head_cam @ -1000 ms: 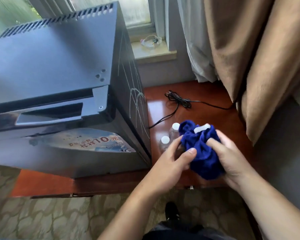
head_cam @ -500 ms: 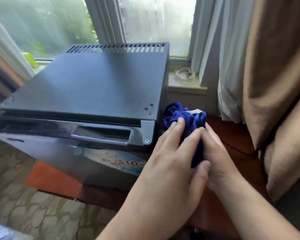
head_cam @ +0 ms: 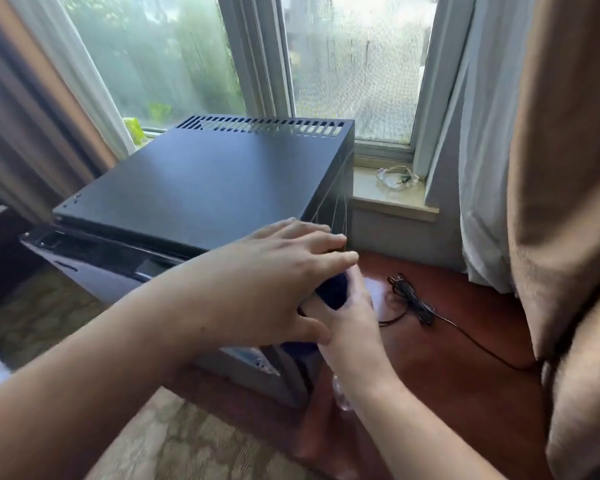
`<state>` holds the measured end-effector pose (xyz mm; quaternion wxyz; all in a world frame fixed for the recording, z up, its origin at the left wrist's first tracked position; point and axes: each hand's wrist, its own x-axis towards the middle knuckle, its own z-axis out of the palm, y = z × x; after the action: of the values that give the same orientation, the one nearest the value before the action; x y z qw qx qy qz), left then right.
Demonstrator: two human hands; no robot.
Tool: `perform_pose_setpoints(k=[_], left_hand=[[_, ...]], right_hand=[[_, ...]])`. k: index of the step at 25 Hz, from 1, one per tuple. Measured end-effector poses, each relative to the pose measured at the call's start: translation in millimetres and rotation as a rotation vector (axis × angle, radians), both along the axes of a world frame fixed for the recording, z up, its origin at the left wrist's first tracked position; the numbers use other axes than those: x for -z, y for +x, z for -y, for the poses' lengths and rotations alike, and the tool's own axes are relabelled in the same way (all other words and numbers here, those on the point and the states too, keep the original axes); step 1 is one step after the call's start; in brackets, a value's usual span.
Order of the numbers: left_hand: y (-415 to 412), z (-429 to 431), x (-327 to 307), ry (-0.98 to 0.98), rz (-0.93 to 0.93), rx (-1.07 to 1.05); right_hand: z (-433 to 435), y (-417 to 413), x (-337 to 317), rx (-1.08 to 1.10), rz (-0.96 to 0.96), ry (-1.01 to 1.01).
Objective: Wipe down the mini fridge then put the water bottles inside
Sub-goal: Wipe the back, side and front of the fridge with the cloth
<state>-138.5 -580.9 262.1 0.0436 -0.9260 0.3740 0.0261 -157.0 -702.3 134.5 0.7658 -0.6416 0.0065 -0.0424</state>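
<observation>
Standing at left: black mini fridge (head_cam: 205, 188). Left hand (head_cam: 274, 271), fingers straight, laid over blue cloth (head_cam: 331, 289) at the fridge's right front corner. Right hand (head_cam: 352, 320) grips the cloth. Water bottle (head_cam: 342, 398), mostly hidden beneath right wrist. Black cord (head_cam: 416, 303) on wooden base (head_cam: 447, 375).

Black mini fridge (head_cam: 201, 188), blue cloth (head_cam: 331, 289) alongside

single view, head-worn, wide-angle. set above and in front of the mini fridge (head_cam: 201, 188), looking forward and down across its top at centre left. faces the window (head_cam: 354, 64) along the upper frame. close range: left hand (head_cam: 274, 282) and right hand (head_cam: 352, 329) at centre, forearms cut by the bottom edge.
</observation>
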Motion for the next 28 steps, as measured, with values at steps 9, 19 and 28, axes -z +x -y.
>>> perform_pose_setpoints(k=[9,19,28], left_hand=[[43,35,-3,0.422,0.052,0.007],[106,27,-22,0.376,0.05,0.133],[277,79,-30,0.347,0.037,0.137]], right_hand=[[52,34,3,-0.3,-0.251,0.305],[45,64,14,-0.066,-0.003,0.069],[82,217,-7,0.134,0.024,0.01]])
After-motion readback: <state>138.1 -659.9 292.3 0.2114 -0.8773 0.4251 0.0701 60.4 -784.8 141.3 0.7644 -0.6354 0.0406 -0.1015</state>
